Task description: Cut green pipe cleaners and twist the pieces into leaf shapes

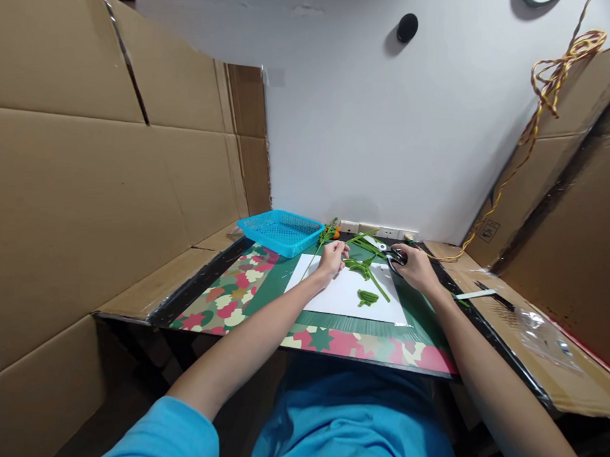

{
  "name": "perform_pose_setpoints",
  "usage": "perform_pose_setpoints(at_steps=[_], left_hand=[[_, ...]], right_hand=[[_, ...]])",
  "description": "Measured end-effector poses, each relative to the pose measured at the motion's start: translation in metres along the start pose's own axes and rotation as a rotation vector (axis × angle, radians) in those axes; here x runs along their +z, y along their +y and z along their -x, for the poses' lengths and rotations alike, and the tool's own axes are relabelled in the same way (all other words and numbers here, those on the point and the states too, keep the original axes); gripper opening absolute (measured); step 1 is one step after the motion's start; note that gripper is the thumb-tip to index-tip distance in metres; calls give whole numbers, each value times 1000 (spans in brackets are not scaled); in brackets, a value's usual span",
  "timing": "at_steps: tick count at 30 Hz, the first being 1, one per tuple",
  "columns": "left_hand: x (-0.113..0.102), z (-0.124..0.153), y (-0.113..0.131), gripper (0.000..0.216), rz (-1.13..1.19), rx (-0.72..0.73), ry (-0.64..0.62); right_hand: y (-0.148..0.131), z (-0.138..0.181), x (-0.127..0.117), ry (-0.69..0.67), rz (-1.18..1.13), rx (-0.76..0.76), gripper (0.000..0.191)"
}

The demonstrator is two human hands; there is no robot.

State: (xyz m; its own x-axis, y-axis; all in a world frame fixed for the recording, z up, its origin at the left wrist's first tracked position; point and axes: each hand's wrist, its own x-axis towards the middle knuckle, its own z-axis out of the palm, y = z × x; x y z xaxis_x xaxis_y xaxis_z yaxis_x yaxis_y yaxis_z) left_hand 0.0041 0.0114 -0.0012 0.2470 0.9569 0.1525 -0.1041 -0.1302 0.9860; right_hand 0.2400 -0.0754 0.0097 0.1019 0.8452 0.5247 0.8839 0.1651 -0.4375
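Note:
My right hand (414, 267) is closed around the black handles of a pair of scissors (388, 253), whose blades point up and left, over the far right of a white paper sheet (332, 306). My left hand (333, 259) has its fingers drawn together above the sheet; what they hold, if anything, is hidden. Just right of it lie a curled fuzzy green piece (357, 269) and a straight green stem (379, 283). A separate leaf-shaped green piece (367, 297) rests nearer to me. Several long green strips (368, 244) lie beyond the hands.
A blue mesh basket (284, 234) stands at the back left, beside an orange flower with green leaves (330, 233). Cardboard panels (108, 189) wall both sides. At right are a white strip (475, 294), a black pen-like tool (495, 295), a clear plastic bag (546, 340) and a twisted cable (531, 124).

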Motion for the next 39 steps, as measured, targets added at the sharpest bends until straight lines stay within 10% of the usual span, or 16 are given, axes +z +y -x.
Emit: perform_pose_setpoints(at_steps=[18, 39], left_hand=[[-7, 0, 10, 13, 228, -180, 133], [-5, 3, 9, 21, 320, -168, -19]], right_hand=[[-3, 2, 2, -94, -145, -96, 42], [-2, -2, 3, -119, -336, -5, 59]])
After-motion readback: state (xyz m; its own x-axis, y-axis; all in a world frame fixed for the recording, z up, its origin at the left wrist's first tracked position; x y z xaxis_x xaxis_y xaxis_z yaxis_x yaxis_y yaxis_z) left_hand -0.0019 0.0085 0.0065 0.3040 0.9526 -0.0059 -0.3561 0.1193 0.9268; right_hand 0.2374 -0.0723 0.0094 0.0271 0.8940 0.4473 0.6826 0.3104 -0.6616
